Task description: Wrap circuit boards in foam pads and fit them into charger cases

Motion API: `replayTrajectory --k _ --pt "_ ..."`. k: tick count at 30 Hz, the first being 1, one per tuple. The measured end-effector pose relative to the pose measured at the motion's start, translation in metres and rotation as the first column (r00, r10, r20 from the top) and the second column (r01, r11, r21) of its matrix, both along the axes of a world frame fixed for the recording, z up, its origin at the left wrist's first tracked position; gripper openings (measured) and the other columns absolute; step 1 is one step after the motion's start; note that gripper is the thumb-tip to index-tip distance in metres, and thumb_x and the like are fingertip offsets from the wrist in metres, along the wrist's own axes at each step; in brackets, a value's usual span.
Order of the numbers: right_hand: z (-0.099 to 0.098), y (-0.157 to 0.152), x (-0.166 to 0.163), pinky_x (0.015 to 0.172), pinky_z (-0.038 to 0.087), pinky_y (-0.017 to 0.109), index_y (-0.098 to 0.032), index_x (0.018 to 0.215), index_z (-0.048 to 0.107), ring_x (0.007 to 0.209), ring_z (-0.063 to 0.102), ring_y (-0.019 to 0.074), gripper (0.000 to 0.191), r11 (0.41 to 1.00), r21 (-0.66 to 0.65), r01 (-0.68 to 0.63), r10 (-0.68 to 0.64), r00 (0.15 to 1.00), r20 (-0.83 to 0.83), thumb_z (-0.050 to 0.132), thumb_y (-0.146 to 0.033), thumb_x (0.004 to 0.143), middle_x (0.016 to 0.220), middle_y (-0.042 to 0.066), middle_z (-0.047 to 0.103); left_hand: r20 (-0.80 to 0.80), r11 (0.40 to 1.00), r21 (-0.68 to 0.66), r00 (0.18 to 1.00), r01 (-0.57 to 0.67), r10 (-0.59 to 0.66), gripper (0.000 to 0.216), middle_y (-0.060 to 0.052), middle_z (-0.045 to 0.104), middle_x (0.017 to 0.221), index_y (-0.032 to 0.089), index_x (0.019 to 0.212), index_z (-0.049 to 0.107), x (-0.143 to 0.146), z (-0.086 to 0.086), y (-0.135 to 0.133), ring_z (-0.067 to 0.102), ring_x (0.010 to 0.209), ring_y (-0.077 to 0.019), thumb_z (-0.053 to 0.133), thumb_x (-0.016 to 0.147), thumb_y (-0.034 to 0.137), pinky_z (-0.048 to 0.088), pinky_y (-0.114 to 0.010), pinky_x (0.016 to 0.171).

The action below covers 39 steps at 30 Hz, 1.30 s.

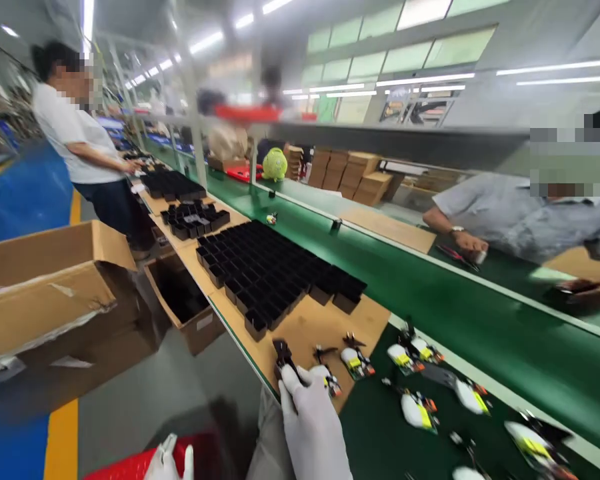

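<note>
My right hand [314, 423], in a white glove, is closed on a dark black plastic part [282, 352] at the front edge of the brown board. The fingers cover some of that part, so its full shape is hidden. Beside the fingertips lies a small assembly [327, 380] with a white rounded body and yellow and orange bits. Low in the view, my left hand [167, 461], gloved too, is over a red plastic bin [125, 469]. Its thumb and fingers are apart, and I see nothing in them. Part of this hand is cut off by the frame's bottom.
Rows of black square boxes [265, 267] stand on the brown board [305, 323]. Several white-and-yellow assemblies [417, 410] lie on the green surface at right. A green conveyor [430, 287] runs behind. Cardboard boxes [45, 300] stand left. Co-workers are at left and across the belt.
</note>
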State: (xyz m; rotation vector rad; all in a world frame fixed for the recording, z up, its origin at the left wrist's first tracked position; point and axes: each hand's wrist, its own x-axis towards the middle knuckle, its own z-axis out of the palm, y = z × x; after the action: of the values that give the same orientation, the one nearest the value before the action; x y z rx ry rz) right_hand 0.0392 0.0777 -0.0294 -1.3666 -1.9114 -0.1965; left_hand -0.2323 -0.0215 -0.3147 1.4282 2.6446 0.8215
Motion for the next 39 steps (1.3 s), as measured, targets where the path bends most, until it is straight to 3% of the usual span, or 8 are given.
replayTrajectory --k 5,11,16,21,27,32,36,39 --pt "-0.003 -0.012 -0.013 0.097 0.065 0.035 -0.028 0.136 0.075 0.112 0.079 0.0235 0.030 0.996 -0.080 0.026 -0.028 0.999 -0.027 0.058 -0.022 0.112 0.126 0.011 0.077 -0.041 0.998 -0.058 0.999 0.019 -0.022 0.057 -0.026 0.073 0.137 0.010 0.132 0.070 -0.008 -0.019 -0.020 0.070 0.132 -0.0418 0.040 0.107 0.052 0.057 -0.056 0.110" --pt "-0.001 -0.006 -0.008 0.099 0.066 0.037 -0.021 0.137 0.070 0.109 0.082 0.0250 0.030 0.997 0.003 0.075 -0.074 0.988 -0.135 0.066 -0.034 0.111 0.119 0.010 0.083 -0.079 0.998 -0.045 0.996 0.047 -0.051 0.057 -0.024 0.074 0.138 0.009 0.133 0.070 -0.012 -0.018 -0.018 0.069 0.133 -0.0405 0.042 0.106 0.051 0.055 -0.054 0.111" --pt "0.002 -0.003 -0.009 0.101 0.065 0.033 -0.027 0.129 0.075 0.109 0.081 0.0199 0.020 1.000 0.004 -0.015 0.015 0.993 -0.115 0.063 -0.027 0.112 0.118 0.005 0.082 -0.088 0.998 -0.046 0.995 0.035 -0.039 0.059 -0.025 0.074 0.138 0.009 0.132 0.070 -0.012 -0.017 -0.020 0.069 0.132 -0.0414 0.039 0.108 0.054 0.056 -0.055 0.109" --pt "0.002 0.000 -0.007 0.102 0.065 0.039 -0.024 0.130 0.074 0.115 0.080 0.0240 0.022 0.999 0.019 -0.038 0.039 0.994 -0.104 0.064 -0.025 0.111 0.121 0.010 0.081 -0.082 0.999 -0.041 0.996 0.027 -0.031 0.059 -0.023 0.075 0.138 0.009 0.132 0.070 -0.011 -0.014 -0.019 0.068 0.135 -0.0402 0.040 0.108 0.054 0.055 -0.055 0.112" --pt "0.000 0.009 -0.009 0.105 0.064 0.051 -0.023 0.142 0.072 0.123 0.076 0.0321 0.036 0.993 -0.069 -0.100 0.093 0.990 -0.105 0.066 -0.020 0.106 0.132 0.016 0.079 -0.076 0.998 -0.061 0.997 0.024 -0.028 0.052 -0.021 0.074 0.139 0.010 0.133 0.070 -0.010 -0.009 -0.020 0.066 0.138 -0.0386 0.045 0.108 0.048 0.054 -0.053 0.113" --pt "0.012 0.000 -0.012 0.094 0.067 0.043 -0.020 0.131 0.075 0.108 0.080 0.0289 0.029 0.985 -0.152 -0.078 0.039 0.969 -0.245 0.066 -0.028 0.105 0.116 0.013 0.083 -0.076 0.997 -0.076 0.996 0.032 -0.037 0.054 -0.024 0.074 0.139 0.007 0.133 0.070 -0.010 -0.005 -0.020 0.066 0.138 -0.0400 0.044 0.109 0.047 0.055 -0.055 0.113" --pt "0.028 -0.020 -0.005 0.068 0.064 0.035 -0.026 0.130 0.074 0.080 0.076 0.0234 0.033 0.881 -0.405 -0.243 -0.107 0.732 -0.673 0.055 -0.045 0.112 0.105 0.008 0.082 -0.064 0.997 -0.074 0.997 0.029 -0.033 0.055 -0.023 0.074 0.139 0.009 0.131 0.071 -0.009 -0.001 -0.021 0.067 0.138 -0.0398 0.042 0.109 0.050 0.055 -0.054 0.113" --pt "0.033 -0.026 0.003 0.058 0.058 0.039 -0.031 0.129 0.076 0.067 0.071 0.0242 0.060 0.821 -0.424 -0.383 -0.146 0.577 -0.803 0.026 -0.060 0.116 0.107 0.011 0.083 -0.041 0.998 -0.064 0.999 0.016 -0.019 0.058 -0.023 0.074 0.139 0.010 0.131 0.070 -0.008 0.001 -0.022 0.068 0.136 -0.0401 0.040 0.108 0.054 0.054 -0.055 0.114"
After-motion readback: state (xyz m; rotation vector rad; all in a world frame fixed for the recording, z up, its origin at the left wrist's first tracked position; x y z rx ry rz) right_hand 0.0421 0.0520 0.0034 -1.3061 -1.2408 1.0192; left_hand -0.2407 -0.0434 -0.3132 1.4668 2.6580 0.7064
